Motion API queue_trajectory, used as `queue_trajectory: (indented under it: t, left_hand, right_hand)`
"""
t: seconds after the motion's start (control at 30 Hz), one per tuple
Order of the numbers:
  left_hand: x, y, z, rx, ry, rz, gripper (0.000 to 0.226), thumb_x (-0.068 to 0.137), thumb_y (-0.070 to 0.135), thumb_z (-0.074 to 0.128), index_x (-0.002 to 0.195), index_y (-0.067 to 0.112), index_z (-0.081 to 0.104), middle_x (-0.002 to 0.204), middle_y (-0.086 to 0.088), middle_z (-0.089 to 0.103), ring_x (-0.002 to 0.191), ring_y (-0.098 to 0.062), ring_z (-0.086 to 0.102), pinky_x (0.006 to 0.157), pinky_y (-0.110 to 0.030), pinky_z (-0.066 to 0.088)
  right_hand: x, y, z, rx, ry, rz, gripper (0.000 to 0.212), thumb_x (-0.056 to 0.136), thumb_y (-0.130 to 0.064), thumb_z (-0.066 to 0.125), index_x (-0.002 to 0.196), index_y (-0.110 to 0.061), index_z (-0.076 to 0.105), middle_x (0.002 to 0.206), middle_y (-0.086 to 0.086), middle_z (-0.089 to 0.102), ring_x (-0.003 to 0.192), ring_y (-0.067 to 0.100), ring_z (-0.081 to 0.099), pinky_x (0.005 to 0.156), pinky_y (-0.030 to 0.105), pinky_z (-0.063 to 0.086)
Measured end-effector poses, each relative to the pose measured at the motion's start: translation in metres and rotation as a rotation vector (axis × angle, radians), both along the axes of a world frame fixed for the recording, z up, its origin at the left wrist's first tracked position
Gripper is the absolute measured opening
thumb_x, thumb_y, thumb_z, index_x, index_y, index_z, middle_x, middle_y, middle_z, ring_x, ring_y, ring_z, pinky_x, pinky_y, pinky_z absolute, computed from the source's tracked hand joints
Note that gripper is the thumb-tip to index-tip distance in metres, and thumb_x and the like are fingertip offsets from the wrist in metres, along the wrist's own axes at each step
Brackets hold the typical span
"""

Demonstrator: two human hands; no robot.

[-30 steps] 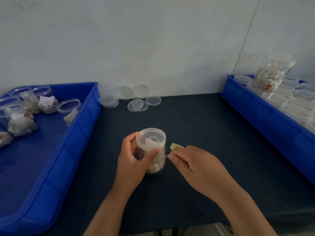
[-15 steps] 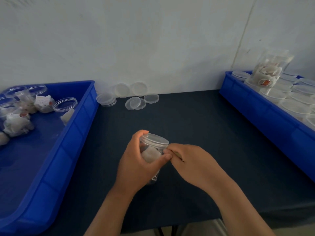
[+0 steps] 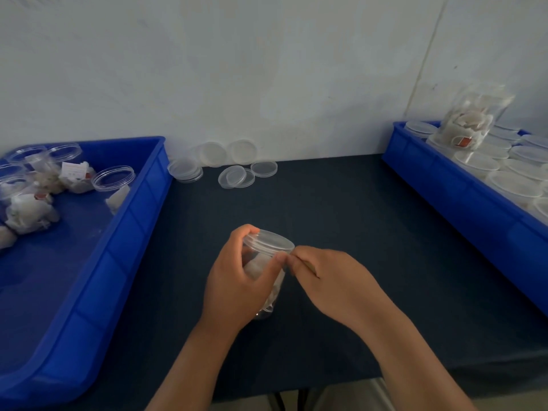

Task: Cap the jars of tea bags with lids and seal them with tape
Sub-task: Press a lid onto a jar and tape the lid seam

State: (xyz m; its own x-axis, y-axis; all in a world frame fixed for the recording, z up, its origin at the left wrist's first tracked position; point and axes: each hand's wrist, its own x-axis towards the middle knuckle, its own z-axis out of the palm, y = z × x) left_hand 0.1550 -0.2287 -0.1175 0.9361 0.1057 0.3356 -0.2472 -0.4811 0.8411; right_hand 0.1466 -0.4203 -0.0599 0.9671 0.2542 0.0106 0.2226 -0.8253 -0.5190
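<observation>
Jar (image 3: 278, 287): clear plastic, packed with white tea bags, tilted toward the person's right over the middle of the dark counter (image 3: 341, 218). Whether its base touches the cloth cannot be told.
Lid (image 3: 271, 240): already seated on the jar's mouth, so capping looks done and sealing appears to be the step in hand.
Left hand (image 3: 237, 280): wrapped round the jar's body, thumb up near the rim, apparently steadying the jar and turning the lid seam toward the other hand.
Right hand (image 3: 332, 277): fingertips drawn together at the rim just beside the left thumb, pinching a tan tape strip (image 3: 310, 266). Only a sliver of it shows, and whether it has stuck to the jar cannot be told.
Likely reason for the tilt: it brings the joint between lid and wall up into view, where tape must bridge both.
Left bin (image 3: 89, 292): blue, holding open jars (image 3: 114, 178) and loose tea bags, seemingly the supply still to be capped.
Right bin (image 3: 474, 209): blue, filled with lidded jars (image 3: 477, 161) standing close together, with one more filled jar (image 3: 474, 117) lying on top; likely the finished stock.
Spare lids (image 3: 237, 176): clear discs stacked and scattered along the wall at the back of the counter, within reach between the two bins.
Risk: a thin strip may wrinkle or miss the seam if the jar turns in the grip.
</observation>
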Motion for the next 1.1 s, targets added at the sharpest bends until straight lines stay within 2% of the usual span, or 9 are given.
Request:
queue_trajectory:
  t: [0.17,0.3,0.4,0.5,0.6,0.77,0.9,0.97,1.1]
  left_hand:
    - [0.003,0.004,0.000,-0.026,0.032,-0.054,0.052,0.091,0.067,0.065,0.134,0.040,0.052,0.121,0.017,0.070,0.111,-0.007,0.070,0.090,-0.044,0.061]
    - [0.007,0.012,-0.001,-0.100,0.068,-0.115,0.048,0.093,0.060,0.067,0.134,0.038,0.053,0.121,0.014,0.071,0.111,-0.010,0.072,0.093,-0.045,0.061]
    - [0.011,0.016,-0.001,-0.151,0.097,-0.147,0.050,0.091,0.061,0.068,0.135,0.041,0.053,0.122,0.014,0.070,0.112,-0.010,0.071,0.092,-0.041,0.060]
    - [0.016,0.021,0.000,-0.221,0.123,-0.183,0.051,0.090,0.062,0.069,0.134,0.041,0.055,0.119,0.010,0.071,0.108,-0.014,0.073,0.089,-0.037,0.061]
    - [0.022,0.028,0.000,-0.299,0.162,-0.232,0.050,0.090,0.058,0.070,0.133,0.037,0.057,0.115,0.005,0.073,0.105,-0.017,0.074,0.087,-0.035,0.063]
    - [0.026,0.034,0.000,-0.359,0.207,-0.313,0.048,0.093,0.059,0.066,0.132,0.032,0.060,0.116,0.006,0.074,0.107,-0.013,0.073,0.087,-0.022,0.057]
    - [0.025,0.037,-0.006,-0.464,0.288,-0.362,0.058,0.094,0.068,0.063,0.145,0.040,0.057,0.124,-0.006,0.074,0.114,-0.026,0.074,0.092,-0.039,0.061]
    - [0.024,0.038,-0.011,-0.555,0.324,-0.369,0.056,0.097,0.058,0.063,0.149,0.041,0.053,0.124,-0.010,0.075,0.114,-0.029,0.074,0.088,-0.036,0.061]
    - [0.024,0.041,-0.015,-0.656,0.389,-0.348,0.063,0.093,0.061,0.066,0.144,0.025,0.060,0.129,-0.015,0.073,0.119,-0.038,0.071,0.089,-0.038,0.061]
  right_hand:
    - [0.001,-0.002,-0.003,0.012,-0.005,0.014,0.037,0.109,-0.062,0.036,0.102,-0.038,0.064,0.079,-0.010,0.067,0.072,0.008,0.064,0.067,0.033,0.057]
    - [0.005,-0.012,-0.004,0.081,0.144,0.097,0.025,0.105,-0.068,0.039,0.120,-0.061,0.057,0.103,-0.031,0.068,0.094,-0.006,0.064,0.083,0.026,0.054]
    - [0.013,-0.022,-0.001,0.097,0.273,0.131,0.030,0.101,-0.076,0.035,0.124,-0.068,0.053,0.118,-0.034,0.066,0.109,-0.008,0.060,0.094,0.024,0.048]
    - [0.021,-0.032,0.003,0.084,0.297,0.132,0.031,0.102,-0.076,0.031,0.126,-0.070,0.050,0.120,-0.039,0.062,0.109,-0.016,0.054,0.085,0.014,0.038]
    - [0.028,-0.041,0.001,0.059,0.291,0.104,0.030,0.103,-0.073,0.034,0.129,-0.070,0.049,0.124,-0.039,0.061,0.110,-0.015,0.053,0.084,0.013,0.037]
    - [0.033,-0.038,-0.010,0.070,0.253,0.055,0.041,0.100,-0.078,0.036,0.137,-0.066,0.047,0.132,-0.035,0.060,0.121,-0.005,0.056,0.095,0.024,0.044]
    - [0.032,-0.023,-0.017,0.067,0.235,0.058,0.048,0.096,-0.083,0.033,0.141,-0.069,0.038,0.139,-0.028,0.061,0.126,0.004,0.059,0.100,0.033,0.048]
    - [0.032,-0.017,-0.018,0.059,0.233,0.064,0.051,0.096,-0.084,0.031,0.145,-0.071,0.030,0.145,-0.023,0.060,0.129,0.010,0.059,0.103,0.038,0.049]
    - [0.032,-0.009,-0.017,0.071,0.240,0.097,0.059,0.090,-0.090,0.028,0.146,-0.079,0.016,0.152,-0.015,0.057,0.135,0.015,0.057,0.107,0.040,0.049]
